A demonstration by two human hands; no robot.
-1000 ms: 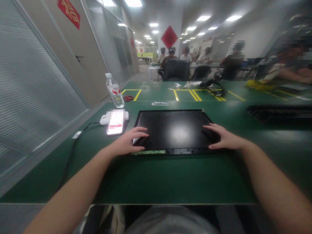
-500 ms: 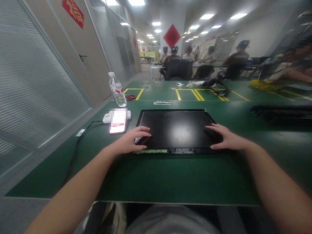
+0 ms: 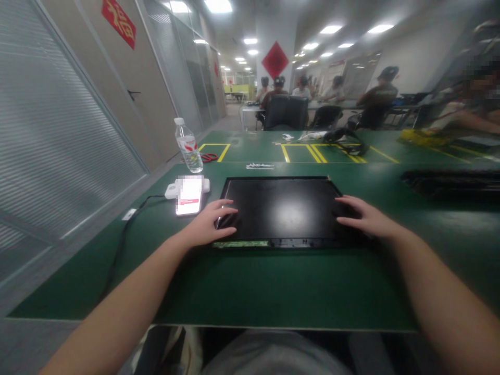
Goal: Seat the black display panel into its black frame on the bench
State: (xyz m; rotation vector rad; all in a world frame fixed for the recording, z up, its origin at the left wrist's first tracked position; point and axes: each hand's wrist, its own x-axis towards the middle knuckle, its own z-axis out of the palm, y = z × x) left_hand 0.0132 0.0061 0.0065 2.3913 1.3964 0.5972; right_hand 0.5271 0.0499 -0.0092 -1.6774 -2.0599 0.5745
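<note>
A black flat display panel (image 3: 273,200) lies face up on the green table, its dark glass reflecting a bright spot. Along its near edge runs a strip with a green circuit board (image 3: 244,244) on the left part. At the panel's left side is my left hand (image 3: 209,221), fingers spread apart over the border. My right hand (image 3: 365,216) is at the opposite side, its fingers likewise apart and reaching over the edge. Whether the fingertips press on the glass or just hover is hard to tell. Neither hand is closed around the panel.
To the left are a lit phone (image 3: 189,197), a white power strip (image 3: 171,191) with a black cable, a water bottle (image 3: 189,148) and red-handled scissors (image 3: 210,157). Small pieces (image 3: 260,166) lie beyond the panel. Dark parts (image 3: 449,185) lie at the right; people sit farther back.
My right hand's fingers have shifted slightly, with the thumb a little higher. My left fingers have drawn back slightly toward the left edge. The panel stays in place.
</note>
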